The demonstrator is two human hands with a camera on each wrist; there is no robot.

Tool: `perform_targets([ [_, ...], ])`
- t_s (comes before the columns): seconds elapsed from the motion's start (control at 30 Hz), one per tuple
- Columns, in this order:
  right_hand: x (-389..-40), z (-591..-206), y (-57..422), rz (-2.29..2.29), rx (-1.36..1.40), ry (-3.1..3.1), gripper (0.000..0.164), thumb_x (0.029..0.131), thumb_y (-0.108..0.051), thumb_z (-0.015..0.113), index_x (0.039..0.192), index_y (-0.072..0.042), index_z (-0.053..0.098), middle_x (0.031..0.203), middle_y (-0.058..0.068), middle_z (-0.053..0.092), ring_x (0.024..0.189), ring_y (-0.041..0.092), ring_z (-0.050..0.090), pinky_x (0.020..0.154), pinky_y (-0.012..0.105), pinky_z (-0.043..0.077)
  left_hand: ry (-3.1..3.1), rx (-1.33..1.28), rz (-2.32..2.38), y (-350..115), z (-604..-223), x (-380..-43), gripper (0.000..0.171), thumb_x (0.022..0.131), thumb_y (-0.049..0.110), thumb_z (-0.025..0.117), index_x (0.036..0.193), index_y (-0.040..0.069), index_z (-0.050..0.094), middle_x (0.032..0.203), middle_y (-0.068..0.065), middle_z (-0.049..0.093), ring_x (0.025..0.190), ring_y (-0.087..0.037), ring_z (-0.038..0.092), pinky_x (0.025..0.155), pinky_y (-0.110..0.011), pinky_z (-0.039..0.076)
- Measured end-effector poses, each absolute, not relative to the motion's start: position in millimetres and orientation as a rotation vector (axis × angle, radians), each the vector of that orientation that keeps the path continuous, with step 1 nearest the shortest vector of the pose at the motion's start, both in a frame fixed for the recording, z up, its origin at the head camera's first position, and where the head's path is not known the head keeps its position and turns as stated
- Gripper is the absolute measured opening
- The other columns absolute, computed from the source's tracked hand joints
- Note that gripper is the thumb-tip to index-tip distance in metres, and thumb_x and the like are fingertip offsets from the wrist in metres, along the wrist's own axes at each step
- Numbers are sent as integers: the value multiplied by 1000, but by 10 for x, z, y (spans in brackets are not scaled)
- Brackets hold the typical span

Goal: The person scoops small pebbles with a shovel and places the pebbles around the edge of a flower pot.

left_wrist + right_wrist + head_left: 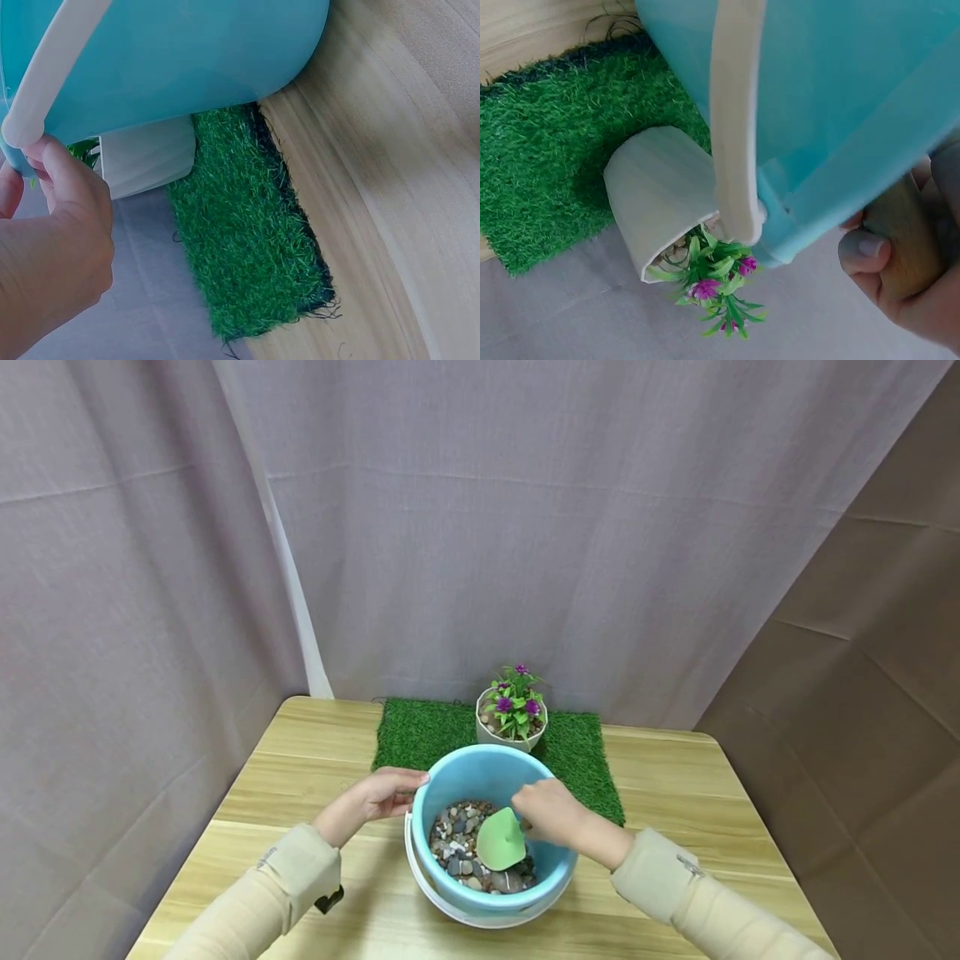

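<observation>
A light blue bucket [468, 777] stands on the table with mixed pebbles [456, 839] in its bottom. My left hand [386, 793] pinches the bucket's left rim between thumb and fingers, close to the joint of the white bail handle [56, 67]. Inside the right part of the bucket, my right hand [555, 814] grips a small green trowel [500, 841]. Its wooden grip [904, 232] shows between the curled fingers in the right wrist view. The trowel's pale green blade is over the pebbles; whether its lower edge touches them I cannot tell.
Behind the bucket, a white pot [512, 743] with purple flowers [517, 703] stands on a green artificial grass mat [420, 731]. The wooden table [667, 827] is bordered by grey curtains [480, 543] at the back and left, and brown cloth [862, 677] at right.
</observation>
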State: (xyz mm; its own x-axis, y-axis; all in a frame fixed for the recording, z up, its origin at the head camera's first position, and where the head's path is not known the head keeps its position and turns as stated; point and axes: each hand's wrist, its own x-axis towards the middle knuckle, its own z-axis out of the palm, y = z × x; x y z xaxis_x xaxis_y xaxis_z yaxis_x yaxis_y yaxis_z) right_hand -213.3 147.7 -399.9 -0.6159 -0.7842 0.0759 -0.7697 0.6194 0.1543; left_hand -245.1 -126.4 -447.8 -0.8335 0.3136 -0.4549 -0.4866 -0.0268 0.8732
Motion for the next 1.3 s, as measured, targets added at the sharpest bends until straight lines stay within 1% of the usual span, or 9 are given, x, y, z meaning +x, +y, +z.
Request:
perform_targets([
  [0.17, -2136, -4011, 1495, -155, 1298, -2691, 48, 57, -1, 66, 55, -21, 22, 54, -9, 18, 50, 6, 17, 44, 15, 12, 1718, -169, 1915, -1248, -4483, -2442, 44, 93, 12, 57, 131, -9, 47, 75, 5, 64, 69, -5, 60, 66, -14, 58],
  [0.37, -2121, -4042, 1557, -93, 1275, -2718, 50, 59, -1, 65, 57, -21, 19, 55, -10, 12, 51, 6, 15, 45, 15, 10, 1765, -168, 1883, -1226, -4481, -2438, 43, 92, 12, 59, 130, -8, 49, 75, 4, 65, 68, -6, 62, 66, -15, 58],
  [0.63, -2114, -4072, 1530, -107, 1301, -2647, 52, 57, 1, 62, 60, -21, 15, 59, -9, 9, 53, 7, 11, 47, 16, 6, 1810, -144, 1834, -1232, -4439, -2453, 43, 92, 11, 59, 129, -8, 49, 79, 2, 65, 69, -7, 63, 67, -16, 59],
  [0.73, -2126, -4064, 1532, -102, 1295, -2672, 52, 57, 1, 63, 59, -21, 15, 58, -9, 9, 52, 7, 12, 46, 16, 7, 1806, -150, 1836, -1232, -4424, -2452, 44, 92, 12, 59, 129, -8, 49, 79, 2, 65, 68, -6, 63, 66, -15, 59],
  [0.8, -2142, -4067, 1542, -89, 1288, -2703, 52, 58, -1, 65, 57, -21, 18, 56, -10, 10, 51, 6, 13, 46, 15, 8, 1803, -153, 1839, -1234, -4417, -2450, 44, 92, 12, 59, 130, -8, 49, 78, 2, 64, 67, -6, 62, 65, -14, 59],
  [0.9, -2160, -4081, 1553, -65, 1279, -2745, 50, 60, -3, 70, 55, -21, 23, 52, -11, 17, 50, 5, 17, 44, 14, 12, 1795, -161, 1845, -1238, -4417, -2446, 43, 92, 13, 59, 130, -7, 49, 76, 3, 63, 66, -5, 61, 64, -14, 58],
  [1.03, -2166, -4126, 1538, -8, 1275, -2756, 47, 61, -4, 73, 54, -19, 29, 51, -11, 25, 49, 4, 20, 45, 14, 15, 1779, -175, 1851, -1240, -4429, -2443, 44, 93, 14, 59, 130, -6, 49, 75, 3, 63, 67, -5, 61, 64, -13, 58],
  [1.3, -2153, -4274, 1499, 160, 1311, -2841, 32, 65, -5, 71, 54, -15, 42, 52, -12, 28, 49, 2, 23, 45, 13, 17, 1759, -183, 1846, -1241, -4428, -2449, 46, 94, 16, 58, 133, -6, 47, 72, 4, 62, 62, -3, 58, 58, -10, 55],
])
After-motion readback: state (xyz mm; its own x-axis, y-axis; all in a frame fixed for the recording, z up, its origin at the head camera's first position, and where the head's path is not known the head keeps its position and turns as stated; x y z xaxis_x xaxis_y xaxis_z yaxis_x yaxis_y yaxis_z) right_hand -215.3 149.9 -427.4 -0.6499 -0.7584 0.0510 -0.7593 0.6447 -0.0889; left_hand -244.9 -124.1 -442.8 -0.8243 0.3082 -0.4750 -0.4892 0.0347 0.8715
